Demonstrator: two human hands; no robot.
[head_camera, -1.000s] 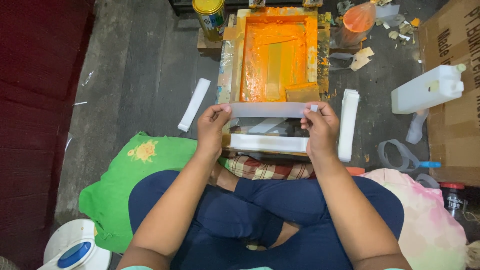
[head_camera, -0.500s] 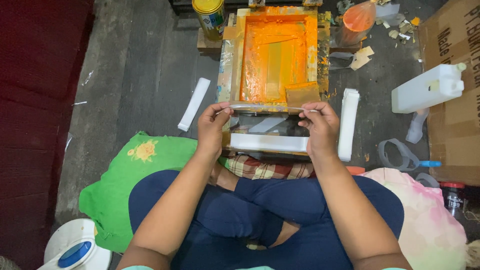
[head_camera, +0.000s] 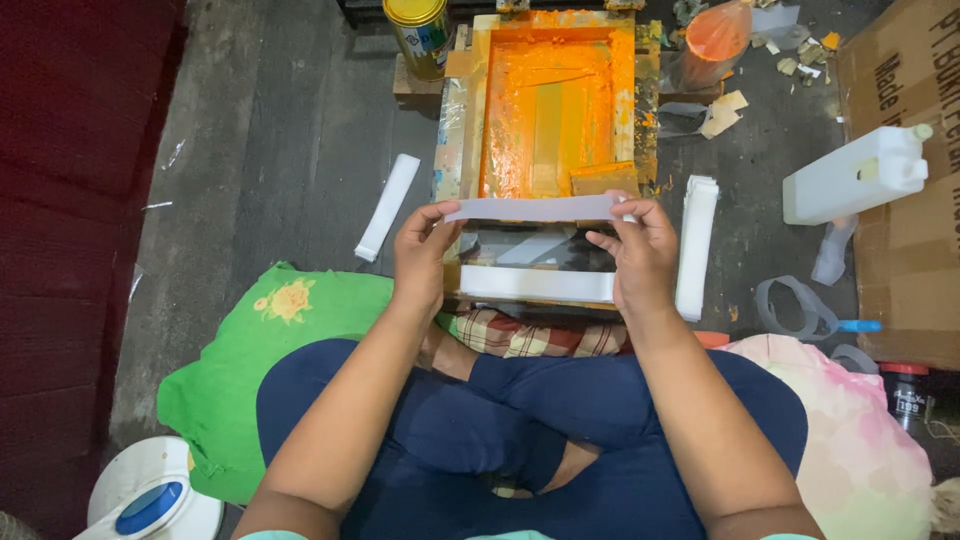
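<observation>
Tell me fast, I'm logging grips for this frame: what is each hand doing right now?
Left hand: closed on the left end of the white strip, pinched in its fingers.
Right hand: closed on the strip's right end, same pinch.

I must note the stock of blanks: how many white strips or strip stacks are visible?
4: one strip held between both hands, one on the board below it, a stack at right, one on the floor at left. More may be hidden.
</observation>
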